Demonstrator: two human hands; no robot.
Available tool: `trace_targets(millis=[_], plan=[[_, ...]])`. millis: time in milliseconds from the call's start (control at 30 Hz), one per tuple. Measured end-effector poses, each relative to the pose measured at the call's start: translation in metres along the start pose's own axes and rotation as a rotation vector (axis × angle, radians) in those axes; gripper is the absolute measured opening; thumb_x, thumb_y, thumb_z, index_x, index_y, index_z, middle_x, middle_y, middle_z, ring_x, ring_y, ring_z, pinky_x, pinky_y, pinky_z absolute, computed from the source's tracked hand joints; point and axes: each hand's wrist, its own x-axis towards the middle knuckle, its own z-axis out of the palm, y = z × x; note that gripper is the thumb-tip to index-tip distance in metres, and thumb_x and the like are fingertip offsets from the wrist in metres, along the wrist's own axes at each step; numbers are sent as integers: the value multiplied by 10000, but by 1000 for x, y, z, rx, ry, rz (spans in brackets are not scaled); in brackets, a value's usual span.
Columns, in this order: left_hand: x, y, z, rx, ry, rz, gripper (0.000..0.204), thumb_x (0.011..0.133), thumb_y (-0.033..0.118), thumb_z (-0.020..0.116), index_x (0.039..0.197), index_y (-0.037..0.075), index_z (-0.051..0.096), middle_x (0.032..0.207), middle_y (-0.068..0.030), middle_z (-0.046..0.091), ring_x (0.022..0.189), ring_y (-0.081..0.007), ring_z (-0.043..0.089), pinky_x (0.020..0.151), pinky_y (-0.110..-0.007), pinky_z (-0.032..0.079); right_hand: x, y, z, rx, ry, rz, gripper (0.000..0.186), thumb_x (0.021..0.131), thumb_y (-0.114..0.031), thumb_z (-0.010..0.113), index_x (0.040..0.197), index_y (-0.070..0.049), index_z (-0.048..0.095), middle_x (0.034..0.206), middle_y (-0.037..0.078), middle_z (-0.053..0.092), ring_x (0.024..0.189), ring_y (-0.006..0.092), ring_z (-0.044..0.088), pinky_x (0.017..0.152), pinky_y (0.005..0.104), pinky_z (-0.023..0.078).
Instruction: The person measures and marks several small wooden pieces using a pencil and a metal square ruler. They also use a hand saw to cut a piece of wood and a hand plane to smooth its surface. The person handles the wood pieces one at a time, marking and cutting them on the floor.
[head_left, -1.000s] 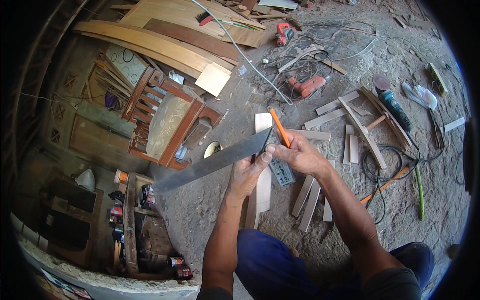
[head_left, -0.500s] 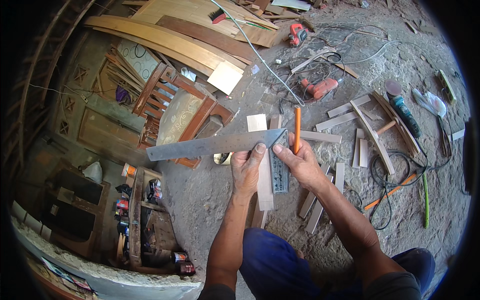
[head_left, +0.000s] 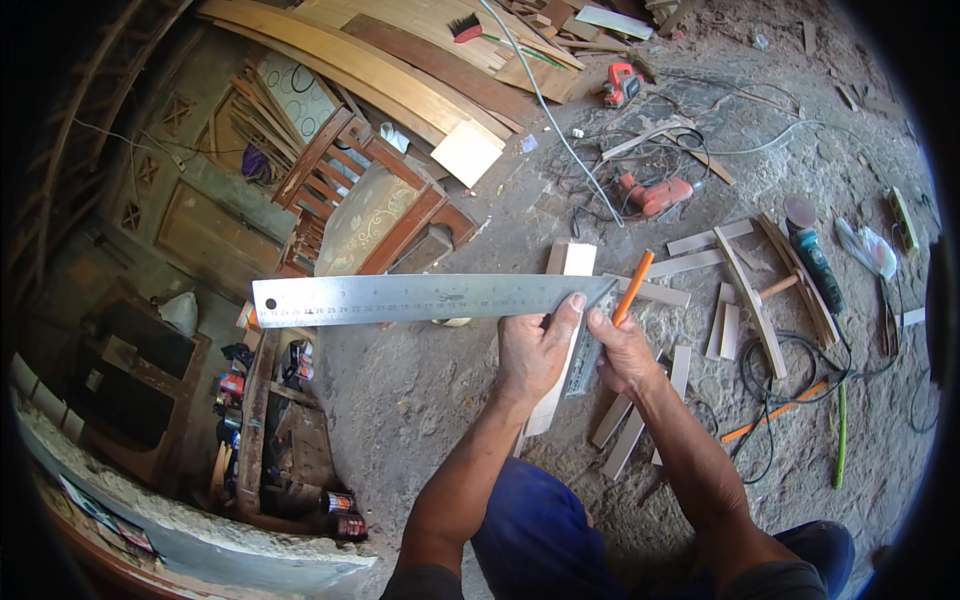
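A steel try square (head_left: 420,298) stretches its long ruled blade leftward in front of me. My left hand (head_left: 535,355) is closed on it near the corner, thumb pressed on the blade. My right hand (head_left: 626,352) is closed beside the square's dark stock, thumb touching or nearly touching it. An orange pencil (head_left: 634,288) sticks up from the right hand's fingers. Beneath the square lies a pale wooden piece (head_left: 572,258), running from beyond the blade toward my knees; its middle is partly hidden by the square and my left hand.
Wooden strips (head_left: 680,245) lie right of my hands. Beyond are a red drill (head_left: 660,195), a red planer (head_left: 622,85) and a teal grinder (head_left: 818,265) with trailing cables. A wooden chair (head_left: 385,215) stands at left, near a wooden crate (head_left: 258,420). Long boards (head_left: 350,65) lie at the back.
The square has turned so its ruled blade face shows more fully and lies closer to level. Both hands sit slightly further right and lower, and the pencil now leans right.
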Motion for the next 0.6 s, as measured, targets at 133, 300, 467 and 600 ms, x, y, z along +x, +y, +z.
trace_targets(millis=[133, 300, 467, 600], plan=[[-1, -1, 2, 17, -4, 21, 192, 988, 153, 697, 1058, -17, 752, 924, -53, 748, 863, -113, 664, 783, -288, 526, 2, 5, -6, 38, -17, 36, 382, 875, -389, 834, 1116, -180, 623, 887, -87, 654, 681, 6, 565, 489, 185, 382], [-3, -6, 3, -35, -9, 10, 136, 953, 60, 713, 1056, -17, 756, 933, -43, 747, 865, -105, 666, 786, -271, 534, 1, 6, -12, 45, -20, 64, 396, 865, -366, 845, 1149, -190, 632, 933, -80, 675, 721, 19, 597, 508, 195, 405], [-6, -4, 5, -108, 9, -27, 133, 938, 23, 710, 1054, -23, 755, 926, -48, 746, 843, -100, 667, 772, -268, 541, -1, 8, -12, 71, 1, 80, 381, 857, -326, 855, 1139, -193, 635, 968, -71, 678, 773, 44, 619, 555, 217, 442], [-7, 0, 7, -100, 22, -38, 139, 938, 33, 713, 1057, -25, 754, 915, -47, 746, 832, -96, 667, 762, -266, 541, -2, 4, -12, 61, 14, 113, 443, 853, -308, 857, 1197, -160, 621, 1033, -35, 697, 934, 93, 671, 703, 271, 550]])
